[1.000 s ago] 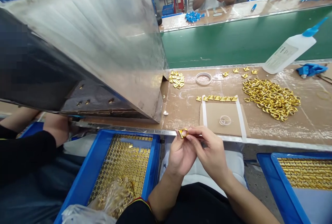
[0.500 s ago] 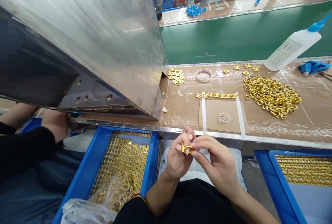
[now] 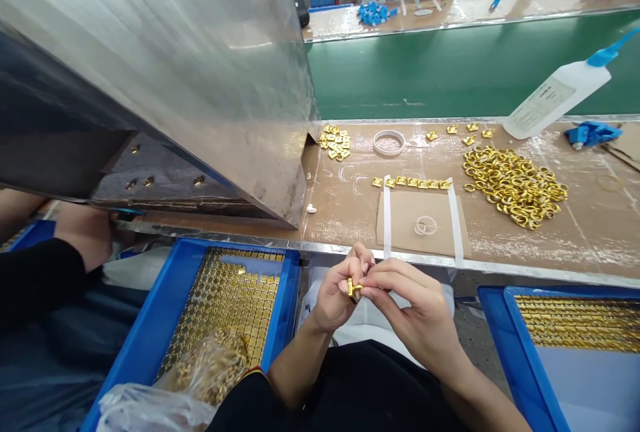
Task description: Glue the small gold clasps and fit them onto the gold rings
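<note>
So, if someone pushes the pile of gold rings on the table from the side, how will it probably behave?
The pile of gold rings is loose, so it would likely spread rather than slide as one. The rings look like shiny metal, so probably stiff and slippery. Some at the edge might roll across the flat table.

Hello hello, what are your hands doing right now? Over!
Left hand and right hand both pinch one small gold piece over the lap. Blue tray of gold pieces sits at left. Nothing blocks the hands.

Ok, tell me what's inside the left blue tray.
The left blue tray holds rows of small gold pieces. A clear bag of gold parts lies over its near end, hiding what sits beneath it.
</note>
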